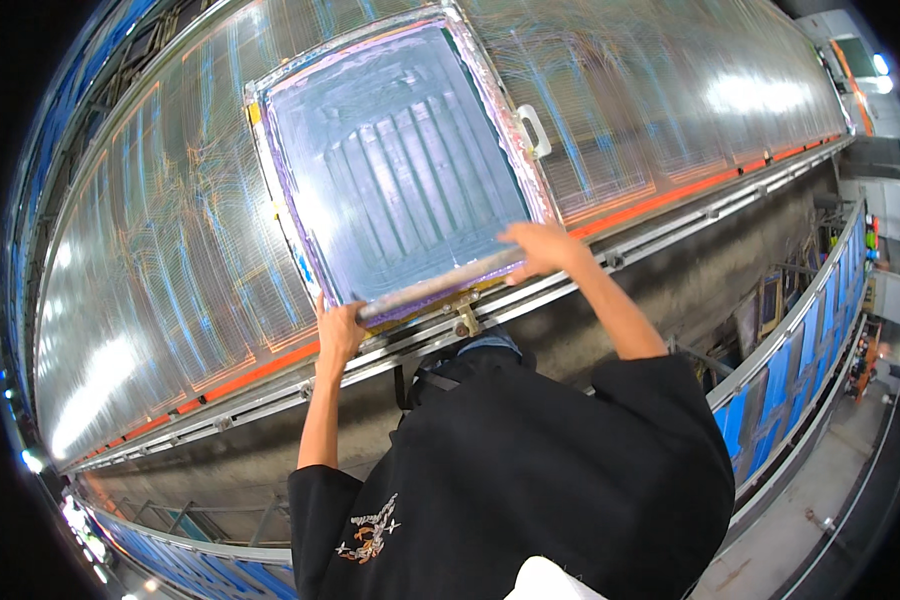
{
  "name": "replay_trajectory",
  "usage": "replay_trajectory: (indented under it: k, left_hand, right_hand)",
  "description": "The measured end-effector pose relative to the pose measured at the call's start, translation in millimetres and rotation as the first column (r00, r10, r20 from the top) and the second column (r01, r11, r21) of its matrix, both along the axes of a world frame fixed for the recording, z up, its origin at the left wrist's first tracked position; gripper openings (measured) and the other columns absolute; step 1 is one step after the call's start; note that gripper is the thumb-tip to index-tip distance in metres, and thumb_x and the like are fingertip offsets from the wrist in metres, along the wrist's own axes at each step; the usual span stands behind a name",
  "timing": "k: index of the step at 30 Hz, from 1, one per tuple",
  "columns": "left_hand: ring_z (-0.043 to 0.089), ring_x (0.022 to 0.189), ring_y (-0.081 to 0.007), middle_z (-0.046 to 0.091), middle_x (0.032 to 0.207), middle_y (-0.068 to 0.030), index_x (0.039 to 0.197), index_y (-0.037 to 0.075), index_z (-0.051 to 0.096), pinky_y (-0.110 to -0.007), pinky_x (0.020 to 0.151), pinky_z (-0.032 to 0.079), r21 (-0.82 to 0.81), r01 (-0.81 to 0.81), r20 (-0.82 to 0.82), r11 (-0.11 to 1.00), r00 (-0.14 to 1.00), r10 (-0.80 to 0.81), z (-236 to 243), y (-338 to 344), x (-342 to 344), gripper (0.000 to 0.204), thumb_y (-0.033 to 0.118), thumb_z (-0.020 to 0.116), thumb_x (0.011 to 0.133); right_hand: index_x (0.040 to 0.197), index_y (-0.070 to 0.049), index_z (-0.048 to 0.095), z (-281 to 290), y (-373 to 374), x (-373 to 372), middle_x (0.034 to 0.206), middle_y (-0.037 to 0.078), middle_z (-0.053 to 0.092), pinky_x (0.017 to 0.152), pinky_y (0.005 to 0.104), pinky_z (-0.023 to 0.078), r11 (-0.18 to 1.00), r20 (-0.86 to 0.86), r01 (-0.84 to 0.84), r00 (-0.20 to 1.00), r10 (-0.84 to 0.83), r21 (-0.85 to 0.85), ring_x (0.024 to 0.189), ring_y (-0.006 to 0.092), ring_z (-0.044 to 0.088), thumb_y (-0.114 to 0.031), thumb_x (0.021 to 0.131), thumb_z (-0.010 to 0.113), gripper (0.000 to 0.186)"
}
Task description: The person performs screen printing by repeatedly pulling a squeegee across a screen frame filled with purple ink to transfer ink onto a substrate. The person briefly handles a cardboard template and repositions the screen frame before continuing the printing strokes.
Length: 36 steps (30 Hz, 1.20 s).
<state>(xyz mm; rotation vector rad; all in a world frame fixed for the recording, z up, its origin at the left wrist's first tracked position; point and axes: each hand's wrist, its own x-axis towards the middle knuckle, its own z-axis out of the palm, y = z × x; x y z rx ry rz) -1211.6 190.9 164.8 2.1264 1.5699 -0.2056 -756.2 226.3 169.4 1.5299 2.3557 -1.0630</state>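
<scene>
We look down on a long printing table, its surface streaked with blue and orange, and on a screen-printing frame that lies slightly askew upon it, between 11 and 12 o'clock. A greyish squeegee bar lies across the frame's near end, just above the middle of our view, its right end tipped toward 2 o'clock.

We judge the step in hand to be working the squeegee over the mesh, here at the near end of a stroke. The next move, we think, calls for both ends of the bar to be kept level and pressed evenly.

Our left hand, toward 9 o'clock, closes on the bar's left end; the forearm below it stands nearly upright, pointing at 12. Our right hand, toward 2 o'clock, slants in with its forearm aimed at 11, fingers stretched over the bar's right end and thumb underneath. That hand is blurred, so we cannot tell how firmly it grips. A white handle juts from the frame's right side, at 1 o'clock.
</scene>
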Motion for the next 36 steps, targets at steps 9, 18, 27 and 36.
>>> replay_trajectory:
  k: [9,18,27,36]
  left_hand:
    - [0.071,0.114,-0.0284,0.077,0.114,-0.0134,0.116,0.006,0.074,-0.058,0.129,0.017,0.101,-0.163,0.130,0.981,0.980,0.150,25,-61,11,0.048,-0.005,0.065,0.069]
    - [0.068,0.121,-0.0281,0.075,0.119,-0.0100,0.120,0.007,0.072,-0.060,0.128,0.017,0.041,-0.147,0.135,0.988,0.981,0.141,-11,-46,-6,0.056,-0.003,0.071,0.065]
    - [0.060,0.134,-0.0259,0.069,0.136,-0.0054,0.133,0.010,0.067,-0.057,0.124,0.026,0.235,-0.226,0.092,0.946,0.974,0.209,-32,-56,14,0.074,-0.008,0.071,0.061]
    - [0.065,0.128,-0.0240,0.073,0.130,-0.0047,0.129,0.014,0.072,-0.055,0.127,0.021,0.535,-0.129,0.026,0.835,0.990,0.136,-85,259,-14,0.062,-0.007,0.069,0.071]
  right_hand:
    - [0.118,-0.007,0.071,-17,-62,-2,0.124,0.012,0.072,0.110,0.0450,0.041,0.969,-0.134,0.119,0.987,-0.092,0.216,0.119,0.0297,0.065,0.000,0.071,0.065,0.048]
    - [0.125,-0.007,0.069,-20,-60,-19,0.127,0.011,0.071,0.111,0.0474,0.040,0.961,-0.130,0.148,0.984,-0.120,0.233,0.123,0.0307,0.062,-0.001,0.072,0.070,0.053]
    - [0.136,-0.010,0.068,-57,-65,-22,0.138,0.012,0.067,0.120,0.0572,0.034,0.854,-0.071,0.161,0.987,-0.145,0.495,0.133,0.0331,0.059,-0.001,0.082,0.062,0.055]
    - [0.137,-0.012,0.068,-107,236,-44,0.139,0.010,0.067,0.121,0.0524,0.035,0.728,-0.054,0.138,0.989,-0.137,0.672,0.135,0.0297,0.057,0.004,0.076,0.063,0.063]
